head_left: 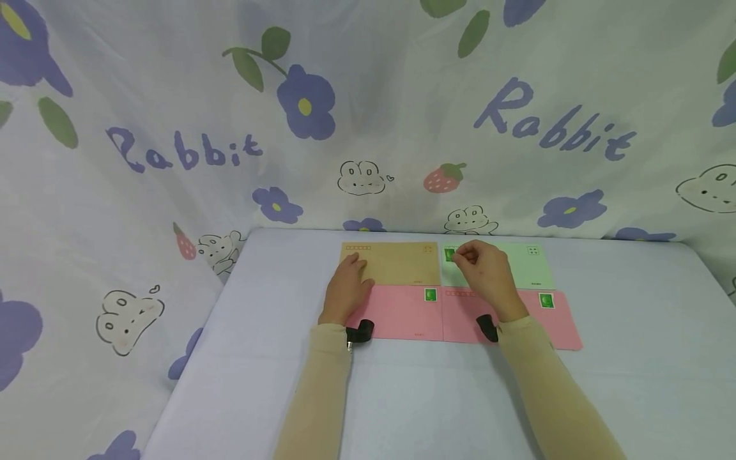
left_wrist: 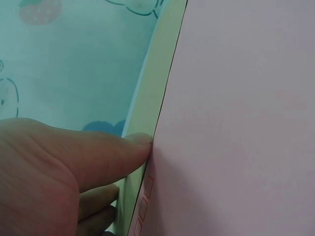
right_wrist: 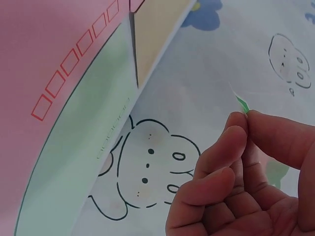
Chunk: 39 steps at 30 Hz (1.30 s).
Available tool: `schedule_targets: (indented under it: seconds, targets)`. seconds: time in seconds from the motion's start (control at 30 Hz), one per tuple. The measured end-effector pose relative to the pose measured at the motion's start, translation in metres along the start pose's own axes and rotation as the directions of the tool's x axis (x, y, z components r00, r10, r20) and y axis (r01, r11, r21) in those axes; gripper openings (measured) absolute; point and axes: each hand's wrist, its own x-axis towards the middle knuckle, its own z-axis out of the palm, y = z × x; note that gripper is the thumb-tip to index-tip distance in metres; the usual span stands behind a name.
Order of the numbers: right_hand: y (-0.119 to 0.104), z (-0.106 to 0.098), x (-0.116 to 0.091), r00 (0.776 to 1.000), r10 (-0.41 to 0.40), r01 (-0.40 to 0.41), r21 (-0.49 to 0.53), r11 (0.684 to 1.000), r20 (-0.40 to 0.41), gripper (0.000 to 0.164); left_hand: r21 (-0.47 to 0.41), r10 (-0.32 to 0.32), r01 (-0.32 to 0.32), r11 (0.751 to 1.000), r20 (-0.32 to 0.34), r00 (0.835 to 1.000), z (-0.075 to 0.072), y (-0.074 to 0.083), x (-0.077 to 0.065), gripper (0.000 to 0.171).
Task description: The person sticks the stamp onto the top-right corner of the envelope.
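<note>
My right hand (head_left: 485,271) pinches a small green stamp (head_left: 450,255) between thumb and fingertips, over the left end of the pale green envelope (head_left: 529,268). Seen from the right wrist, the stamp (right_wrist: 243,104) is nearly edge-on, with a white border. My left hand (head_left: 347,291) rests at the left side of the tan envelope (head_left: 397,263) and the left pink envelope (head_left: 397,319), fingers extended. In the left wrist view its thumb (left_wrist: 113,155) lies at the seam between these two envelopes.
A right pink envelope (head_left: 460,322) lies below the green one, partly under my right forearm. Green stamps (head_left: 430,294) sit at the upper right corners of both pink envelopes. Behind the white table (head_left: 259,383) hangs a printed curtain (head_left: 397,115).
</note>
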Motion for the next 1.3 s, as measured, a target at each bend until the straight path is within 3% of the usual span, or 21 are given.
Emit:
schedule_targets:
  seconds: [0.6,1.13,1.3]
  targets:
    - [0.003,0.012,0.019,0.999,0.029,-0.03,0.013,0.999,0.022,0.015,-0.003,0.009,-0.009,1.0,-0.016,1.0,0.001,0.002,-0.001,0.049]
    - [0.005,0.02,0.043,0.999,-0.029,0.028,0.03,0.999,0.036,0.016,0.016,-0.003,0.003,1.0,-0.004,1.0,0.001,0.0,0.0,0.049]
    - [0.006,0.025,0.048,0.999,-0.002,0.0,0.044,0.999,0.043,0.017,0.011,0.002,-0.002,1.0,-0.007,1.0,0.002,0.001,0.0,0.049]
